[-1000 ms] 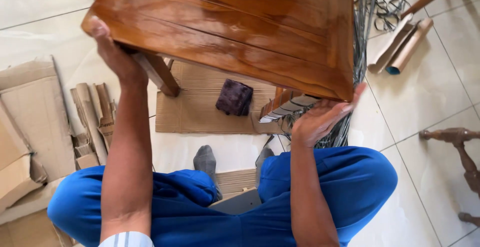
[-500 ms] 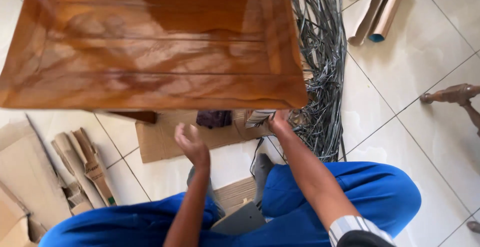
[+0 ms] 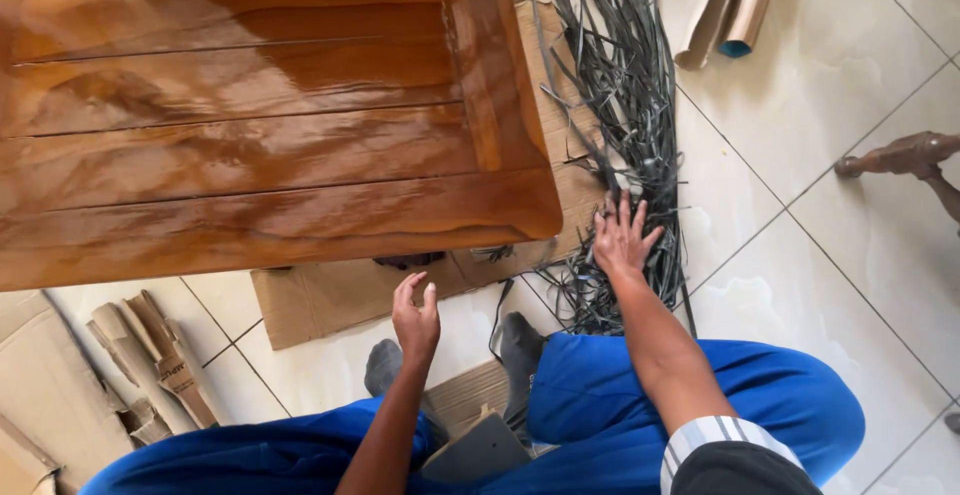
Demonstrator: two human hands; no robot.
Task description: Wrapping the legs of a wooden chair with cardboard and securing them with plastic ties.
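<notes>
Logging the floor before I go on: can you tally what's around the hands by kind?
Wooden tabletop: 1
Bundle of grey strips: 1
Flat cardboard sheet: 1
Cardboard rolls at top right: 2
Turned wooden leg: 1
Hands: 2, left hand and right hand, both open and empty
Total: 8

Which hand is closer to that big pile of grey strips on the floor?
The right hand. It is spread open over the pile of grey strips, at its near edge. The left hand is off to the side, below the wooden table top.
</notes>
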